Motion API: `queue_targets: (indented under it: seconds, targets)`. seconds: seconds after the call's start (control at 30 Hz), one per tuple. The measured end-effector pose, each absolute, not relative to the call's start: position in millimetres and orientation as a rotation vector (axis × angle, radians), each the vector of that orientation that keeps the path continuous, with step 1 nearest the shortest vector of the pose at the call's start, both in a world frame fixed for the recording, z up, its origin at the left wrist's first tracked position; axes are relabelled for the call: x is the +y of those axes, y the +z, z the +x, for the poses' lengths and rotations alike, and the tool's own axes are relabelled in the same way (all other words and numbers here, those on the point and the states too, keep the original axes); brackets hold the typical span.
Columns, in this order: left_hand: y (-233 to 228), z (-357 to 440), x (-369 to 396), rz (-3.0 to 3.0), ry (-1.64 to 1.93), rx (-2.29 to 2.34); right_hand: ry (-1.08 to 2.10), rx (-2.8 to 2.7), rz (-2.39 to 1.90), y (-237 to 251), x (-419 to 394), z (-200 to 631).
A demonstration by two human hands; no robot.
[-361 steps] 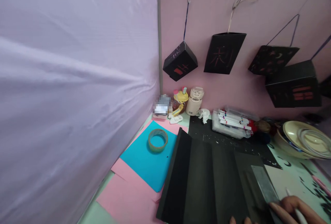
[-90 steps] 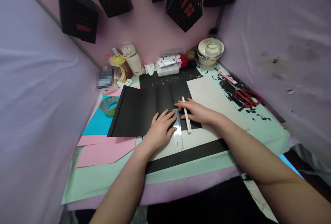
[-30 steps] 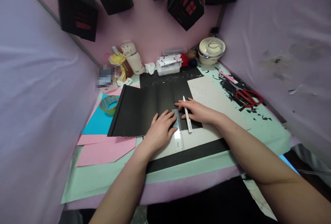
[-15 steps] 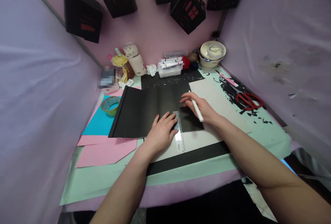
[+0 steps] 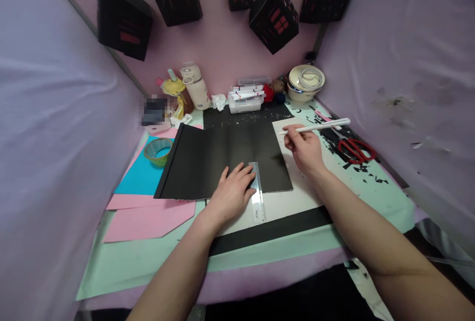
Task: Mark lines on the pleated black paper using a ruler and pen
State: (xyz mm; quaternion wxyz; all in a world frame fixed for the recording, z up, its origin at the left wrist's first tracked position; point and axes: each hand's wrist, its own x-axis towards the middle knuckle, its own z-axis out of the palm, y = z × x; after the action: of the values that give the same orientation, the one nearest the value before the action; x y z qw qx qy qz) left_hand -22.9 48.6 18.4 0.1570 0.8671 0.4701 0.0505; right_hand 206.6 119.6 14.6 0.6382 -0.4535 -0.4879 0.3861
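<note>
A large black card sheet point(image 5: 218, 158) lies in front of me, with a folded strip along its left side. My left hand point(image 5: 232, 190) rests flat on its lower part, fingers spread. The fingertips and thumb touch the left edge of a clear ruler point(image 5: 257, 202), which lies nearly upright across the sheet's lower edge. My right hand point(image 5: 305, 150) pinches a slim white pen point(image 5: 326, 124) above the card's right edge. The pen is held almost level, its thin tip pointing left. Under the black card is a white board point(image 5: 274, 205).
Red scissors point(image 5: 356, 151), a pink cutter point(image 5: 322, 114) and black scraps lie at right. At left are a tape roll point(image 5: 158, 151), a blue sheet point(image 5: 139, 175) and pink paper point(image 5: 148, 222). Bottles point(image 5: 196, 88), a pen box point(image 5: 245, 101) and a bowl point(image 5: 304, 92) stand behind. Black paper lanterns point(image 5: 274, 14) hang above.
My right hand has moved right, off the black card, and the pen has swung from steep to nearly level. My left hand and the ruler stay in place. The view has shifted slightly.
</note>
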Motion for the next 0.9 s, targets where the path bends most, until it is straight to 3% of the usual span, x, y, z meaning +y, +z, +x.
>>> queue_targets:
  seconds: [0.33,0.9]
  targets:
    - [18.1,-22.8,48.2,2.484,0.145,1.340,0.891,-1.632,-1.272,-3.3,111.7,176.1]
    - [19.7,-21.8,48.3,2.464,0.141,1.344,0.992,-1.715,-1.245,-4.3,112.2,174.4]
